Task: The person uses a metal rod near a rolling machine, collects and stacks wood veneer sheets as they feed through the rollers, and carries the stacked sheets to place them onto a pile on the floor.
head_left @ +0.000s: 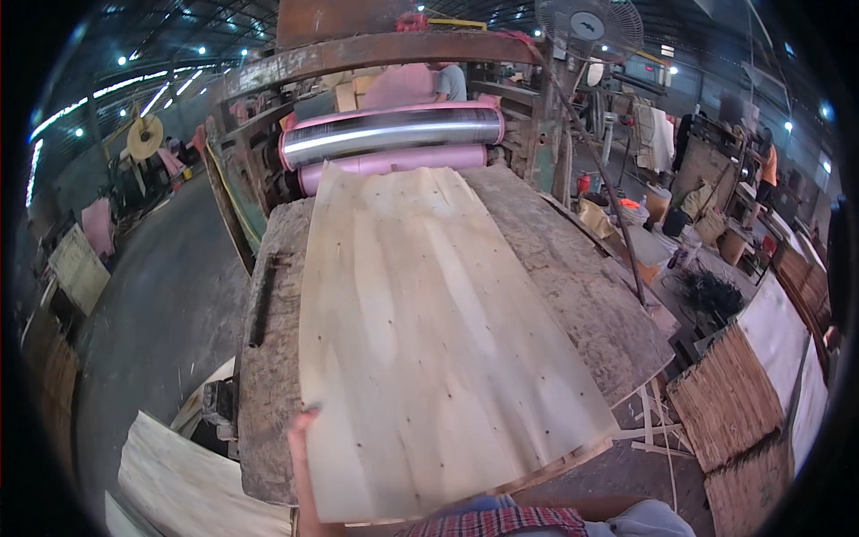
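Observation:
A long, pale wood veneer sheet [429,331] with small dark knots lies lengthwise on a worn table [573,277]. Its far end reaches up to a pair of rollers: a shiny metal one [394,134] above a pink-coated one [394,166]. Whether that end is between them I cannot tell. My left hand [302,425] grips the sheet's left edge near its close end, fingertips curled over it. My right hand does not show.
A rusty frame [376,58] carries the rollers, with a fan [591,27] at its upper right. More veneer [188,474] lies at the lower left, and brown sheets [725,394] stand at the right. A person [450,82] is behind the machine. Wood strips [658,421] litter the right side.

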Action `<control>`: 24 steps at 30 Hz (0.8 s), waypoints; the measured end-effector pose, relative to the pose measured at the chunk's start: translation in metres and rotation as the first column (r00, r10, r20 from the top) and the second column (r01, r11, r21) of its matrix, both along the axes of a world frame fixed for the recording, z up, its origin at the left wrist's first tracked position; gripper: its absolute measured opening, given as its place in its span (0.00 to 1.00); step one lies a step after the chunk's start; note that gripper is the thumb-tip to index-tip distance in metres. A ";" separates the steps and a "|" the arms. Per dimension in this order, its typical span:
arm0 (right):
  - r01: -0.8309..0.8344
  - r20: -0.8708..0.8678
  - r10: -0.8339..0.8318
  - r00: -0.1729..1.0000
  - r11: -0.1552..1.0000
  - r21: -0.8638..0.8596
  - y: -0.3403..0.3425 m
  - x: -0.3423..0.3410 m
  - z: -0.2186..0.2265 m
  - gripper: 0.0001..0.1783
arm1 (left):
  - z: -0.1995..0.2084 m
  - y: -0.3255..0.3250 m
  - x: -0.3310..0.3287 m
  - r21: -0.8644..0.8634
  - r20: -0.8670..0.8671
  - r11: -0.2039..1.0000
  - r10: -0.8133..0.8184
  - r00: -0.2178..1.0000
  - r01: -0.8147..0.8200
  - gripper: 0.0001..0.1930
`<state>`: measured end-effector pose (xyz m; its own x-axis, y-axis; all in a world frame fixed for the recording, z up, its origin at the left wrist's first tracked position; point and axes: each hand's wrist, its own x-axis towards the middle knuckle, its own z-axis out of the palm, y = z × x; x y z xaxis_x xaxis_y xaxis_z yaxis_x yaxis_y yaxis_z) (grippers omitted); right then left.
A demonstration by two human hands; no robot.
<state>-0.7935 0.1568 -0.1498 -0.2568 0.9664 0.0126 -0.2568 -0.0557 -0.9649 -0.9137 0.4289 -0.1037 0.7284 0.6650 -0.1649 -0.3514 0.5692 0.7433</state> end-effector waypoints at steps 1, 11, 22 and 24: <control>0.002 -0.032 -0.003 0.999 1.000 -0.012 0.002 0.002 0.005 0.21 | 0.001 0.002 -0.003 -0.078 0.147 0.996 -0.039 0.988 0.051 0.21; 0.462 -0.230 -0.500 0.835 0.864 -0.198 0.098 0.100 0.008 0.20 | -0.019 0.003 0.008 -0.137 0.168 0.987 0.103 0.980 -0.080 0.28; 0.447 -0.343 -0.557 0.756 0.823 -0.351 0.248 0.187 0.026 0.20 | -0.016 -0.029 0.047 0.166 -0.314 0.986 0.058 0.948 -0.005 0.26; 0.294 -0.424 -0.418 0.803 0.898 -0.328 0.230 0.175 0.009 0.21 | -0.017 -0.031 0.043 0.210 -0.423 0.977 0.112 0.899 -0.023 0.19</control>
<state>-0.6189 0.3866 -0.1410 0.0845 0.9766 -0.1976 -0.7227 -0.0765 -0.6870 -0.8705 0.3976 -0.1211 0.5676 0.7612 -0.3136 -0.0045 0.3838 0.9234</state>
